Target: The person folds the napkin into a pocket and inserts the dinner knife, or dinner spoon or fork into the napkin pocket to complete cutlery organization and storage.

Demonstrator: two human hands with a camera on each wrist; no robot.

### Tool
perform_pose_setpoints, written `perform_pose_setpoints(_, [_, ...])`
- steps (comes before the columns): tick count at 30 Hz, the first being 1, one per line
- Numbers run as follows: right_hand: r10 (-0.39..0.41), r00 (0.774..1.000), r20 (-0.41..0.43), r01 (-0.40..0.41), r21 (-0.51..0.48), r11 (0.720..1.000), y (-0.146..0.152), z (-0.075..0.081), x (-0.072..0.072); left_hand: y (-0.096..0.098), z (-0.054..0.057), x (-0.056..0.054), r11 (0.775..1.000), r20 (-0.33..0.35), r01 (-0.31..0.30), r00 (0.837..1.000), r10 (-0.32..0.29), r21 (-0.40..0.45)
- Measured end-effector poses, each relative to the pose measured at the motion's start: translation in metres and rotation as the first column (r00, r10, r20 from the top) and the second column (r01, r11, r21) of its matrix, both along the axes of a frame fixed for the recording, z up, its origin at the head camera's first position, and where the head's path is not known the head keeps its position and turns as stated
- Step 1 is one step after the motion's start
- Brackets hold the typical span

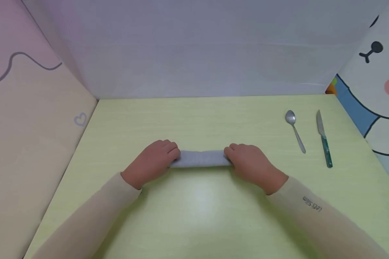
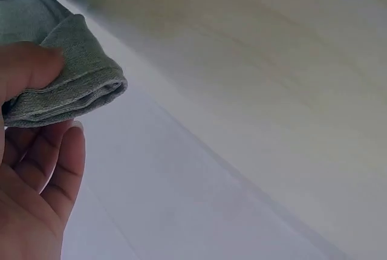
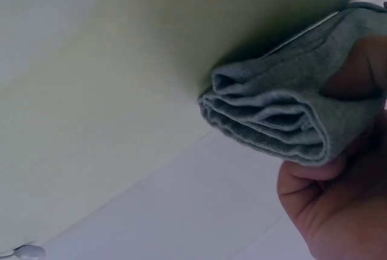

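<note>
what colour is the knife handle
The knife handle is dark green; it shows best in the head view.

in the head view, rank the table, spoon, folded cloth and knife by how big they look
1. Table
2. Folded cloth, counting only its visible part
3. Knife
4. Spoon, visibly shorter
</note>
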State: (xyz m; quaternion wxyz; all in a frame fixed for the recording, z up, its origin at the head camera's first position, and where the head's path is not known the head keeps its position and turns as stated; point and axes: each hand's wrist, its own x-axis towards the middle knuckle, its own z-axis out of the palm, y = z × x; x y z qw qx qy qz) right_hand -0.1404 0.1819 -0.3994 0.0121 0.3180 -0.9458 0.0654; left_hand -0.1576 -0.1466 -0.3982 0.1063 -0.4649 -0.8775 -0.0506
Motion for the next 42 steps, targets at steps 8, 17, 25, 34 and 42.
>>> perform_pose_setpoints(8, [0.011, 0.991, 0.136, -0.016, 0.038, 0.999, -0.004, -0.01, 0.02, -0.001, -0.006, 0.012, 0.988, 0.048, -0.038, 0.998, 0.046, -0.147])
perform_pose_setpoints(17, [-0.058, 0.993, 0.106, 0.06, -0.014, 0.998, -0.002, -0.005, 0.035, -0.006, -0.006, 0.017, 0.991, 0.207, -0.127, 0.969, 0.135, -0.049])
perform_pose_setpoints(25, [-0.19, 0.979, 0.079, 0.197, -0.092, 0.976, -0.004, 0.004, 0.052, -0.001, 0.004, 0.021, 0.964, 0.312, -0.241, 0.912, 0.265, -0.115])
perform_pose_setpoints(34, [-0.203, 0.955, 0.215, 0.199, 0.043, 0.979, -0.016, 0.002, 0.07, 0.008, -0.003, 0.026, 0.957, 0.323, -0.251, 0.903, 0.285, -0.142])
perform_pose_setpoints(42, [-0.174, 0.958, 0.228, 0.156, 0.096, 0.983, -0.015, 0.002, 0.069, 0.01, -0.003, 0.024, 0.962, 0.31, -0.234, 0.912, 0.267, -0.14])
